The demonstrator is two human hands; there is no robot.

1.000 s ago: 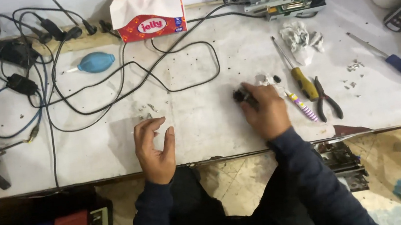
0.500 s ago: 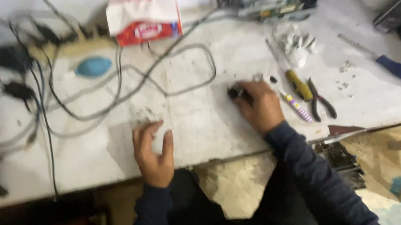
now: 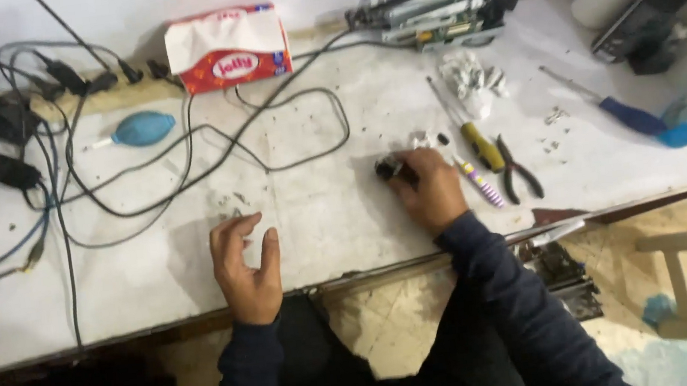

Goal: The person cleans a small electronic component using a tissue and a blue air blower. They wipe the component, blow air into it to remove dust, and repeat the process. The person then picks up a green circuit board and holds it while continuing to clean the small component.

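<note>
My right hand point(image 3: 431, 190) rests on the white worktable point(image 3: 338, 219) with its fingers closed around a small black part point(image 3: 387, 167) that sticks out to the left of the fingertips. My left hand point(image 3: 246, 264) lies near the table's front edge, fingers spread and slightly curled, holding nothing. Small dark specks and tiny parts point(image 3: 231, 202) lie just beyond its fingers. Both arms wear dark blue sleeves.
Right of my right hand lie a yellow-handled screwdriver point(image 3: 475, 139), a striped tool point(image 3: 479, 184) and black pliers point(image 3: 518, 169). Further right is a blue-handled screwdriver point(image 3: 614, 108). Black cables point(image 3: 183, 151), a blue air blower point(image 3: 138, 129), a tissue box point(image 3: 229, 47) and an opened device point(image 3: 435, 10) fill the back.
The view shifted slightly. My right hand stays closed on the small black part in about the same spot. My left hand's fingers have spread a little.
</note>
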